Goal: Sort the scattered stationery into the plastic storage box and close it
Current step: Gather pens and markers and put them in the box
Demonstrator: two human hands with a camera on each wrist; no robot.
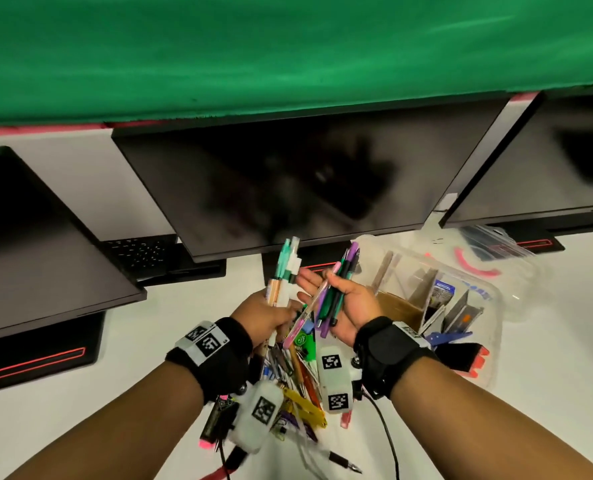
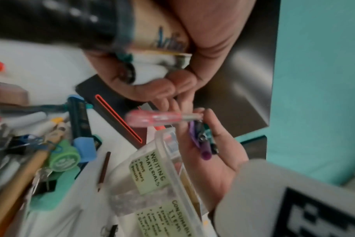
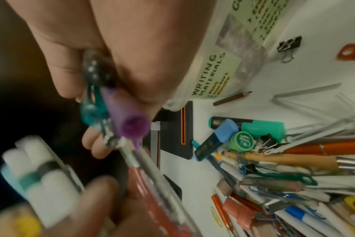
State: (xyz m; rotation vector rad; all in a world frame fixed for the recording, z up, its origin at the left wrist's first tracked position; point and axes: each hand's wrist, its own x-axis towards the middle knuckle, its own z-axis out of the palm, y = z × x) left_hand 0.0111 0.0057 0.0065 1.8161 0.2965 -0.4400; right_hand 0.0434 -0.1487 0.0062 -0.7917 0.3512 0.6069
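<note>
My left hand (image 1: 271,315) grips an upright bundle of teal, white and peach pens (image 1: 285,271) above the pile of scattered stationery (image 1: 298,379). Just to its right, my right hand (image 1: 336,296) is palm up, thumb over a bunch of purple, black and green pens (image 1: 340,285). A pink glitter pen (image 1: 309,310) lies slanted across its fingers, lower end near my left hand. The clear plastic storage box (image 1: 489,341) stands open at the right, with cardboard dividers and a "WRITING MATERIALS" label (image 2: 152,170). The purple pen (image 3: 128,115) fills the right wrist view.
Three dark monitors (image 1: 288,181) on black stands line the back under a green cloth (image 1: 288,46). The box's clear lid (image 1: 478,258) lies behind the box. A brown pencil (image 3: 232,98), a binder clip (image 3: 289,46) and highlighters (image 3: 247,126) lie on the white table.
</note>
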